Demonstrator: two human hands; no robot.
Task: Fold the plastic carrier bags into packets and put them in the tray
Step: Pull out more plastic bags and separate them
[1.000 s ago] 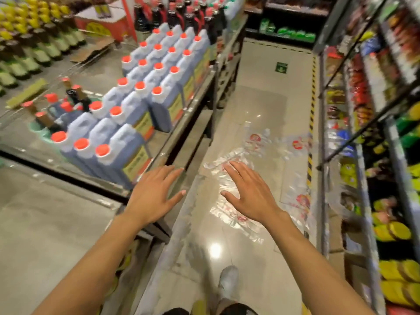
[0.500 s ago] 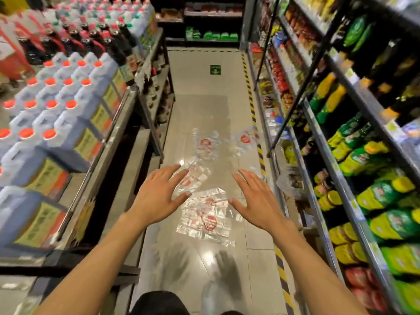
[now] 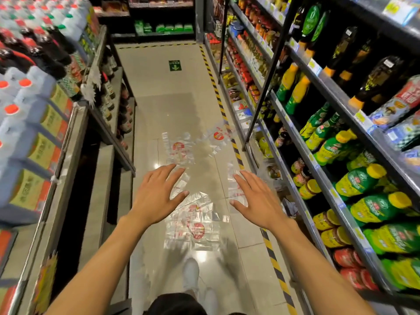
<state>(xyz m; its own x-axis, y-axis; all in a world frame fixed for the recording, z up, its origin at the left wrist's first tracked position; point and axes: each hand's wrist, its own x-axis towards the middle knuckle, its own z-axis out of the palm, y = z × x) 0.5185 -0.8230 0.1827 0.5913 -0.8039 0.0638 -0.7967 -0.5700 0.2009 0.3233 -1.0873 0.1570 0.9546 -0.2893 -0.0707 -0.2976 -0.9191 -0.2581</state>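
Observation:
Several clear plastic carrier bags with red round logos lie spread on the tiled aisle floor. One bag lies farther up the aisle, another beside the striped floor line, and a crumpled pile lies nearest me. My left hand and my right hand hover palm-down in the air above the near bags, fingers spread and holding nothing. No tray shows in the head view.
A shelf of bottles and jars lines the right side, behind a yellow-black floor stripe. On the left stand racks of jugs with red caps and dark bottles. My white shoe is on the floor below the bags.
The view has swung right and forward along the aisle. The bags now lie straight ahead beneath my hands, which stay spread and empty.

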